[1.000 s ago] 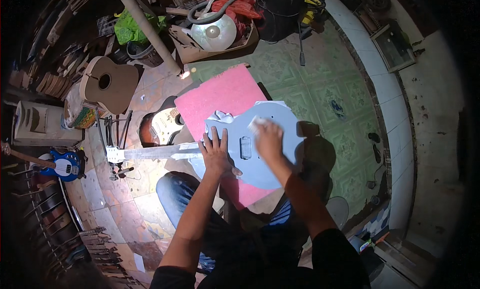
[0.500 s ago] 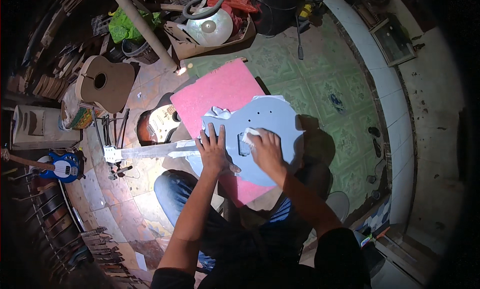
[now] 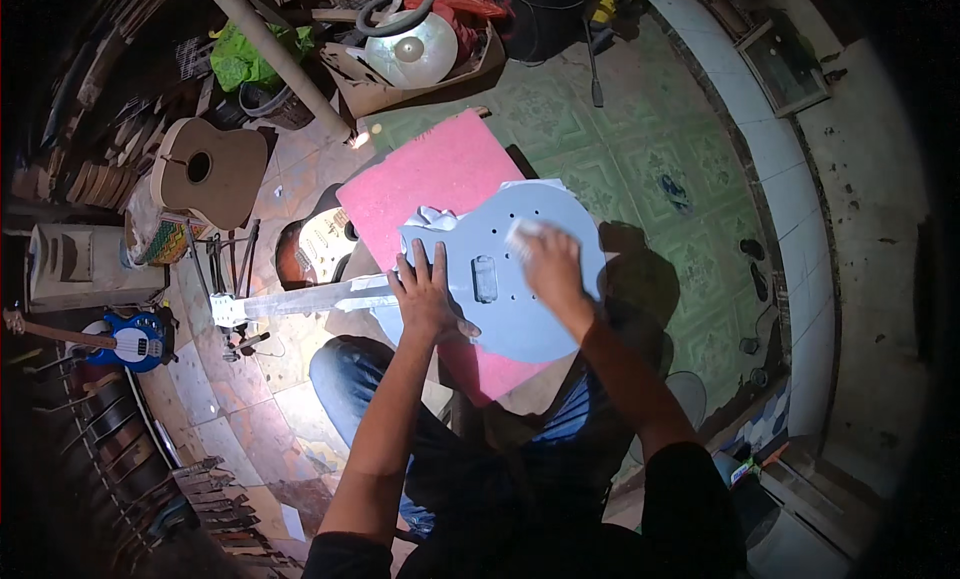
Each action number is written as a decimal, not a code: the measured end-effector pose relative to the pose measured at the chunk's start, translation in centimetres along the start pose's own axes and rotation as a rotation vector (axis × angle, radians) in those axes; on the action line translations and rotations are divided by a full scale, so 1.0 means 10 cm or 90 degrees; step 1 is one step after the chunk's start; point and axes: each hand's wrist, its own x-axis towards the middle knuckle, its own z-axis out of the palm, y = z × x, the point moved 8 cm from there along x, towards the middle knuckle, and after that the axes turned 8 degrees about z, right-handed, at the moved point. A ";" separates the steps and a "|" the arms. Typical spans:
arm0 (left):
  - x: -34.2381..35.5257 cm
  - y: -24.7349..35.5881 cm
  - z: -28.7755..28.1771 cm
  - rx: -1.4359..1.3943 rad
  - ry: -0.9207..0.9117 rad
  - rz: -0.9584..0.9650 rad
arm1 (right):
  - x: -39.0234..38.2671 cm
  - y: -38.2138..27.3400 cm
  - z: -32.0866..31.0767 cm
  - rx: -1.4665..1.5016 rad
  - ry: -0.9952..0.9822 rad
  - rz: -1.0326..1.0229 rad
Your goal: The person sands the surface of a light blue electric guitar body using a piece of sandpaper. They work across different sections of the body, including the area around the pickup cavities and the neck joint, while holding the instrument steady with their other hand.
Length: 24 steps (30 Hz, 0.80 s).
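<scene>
Grey-blue electric guitar with bare body point(image 3: 510, 321): lies across a pink rectangular sheet point(image 3: 425, 164), partly hiding it.
Left hand point(image 3: 424, 296): flat, fingers spread on the guitar, grasping nothing.
Right hand point(image 3: 553, 264): blurred, curled over a half-hidden small white pad point(image 3: 518, 237) on the guitar.
Change: pad, earlier overlapping the guitar's rectangular cavity point(image 3: 485, 279), now clears it.

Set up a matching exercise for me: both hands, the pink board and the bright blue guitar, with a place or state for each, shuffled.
Column one:
1. Left hand
2. Right hand
3. Pink board
4. Bright blue guitar

Column two:
A. Partly covered by the pale grey guitar
B. Near the picture's left edge
C. Fingers spread on the pale grey guitar
D. Holding a white pad

Pairs: 1-C; 2-D; 3-A; 4-B
</scene>
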 end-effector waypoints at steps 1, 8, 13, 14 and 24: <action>0.00 0.00 0.00 0.005 -0.003 -0.004 | 0.21 0.18 -0.16 0.031 0.073 0.044; 0.03 -0.08 0.08 0.022 -0.007 -0.015 | -0.20 -0.28 -0.07 0.040 0.062 -0.016; 0.04 -0.02 0.07 0.010 0.009 -0.002 | -0.03 0.01 -0.15 0.023 0.073 -0.016; 0.04 -0.05 0.07 0.010 0.019 -0.007 | 0.18 0.16 -0.21 0.014 0.058 0.062; 0.06 -0.11 0.14 0.022 0.015 -0.012 | -0.37 -0.29 -0.19 0.056 0.016 -0.091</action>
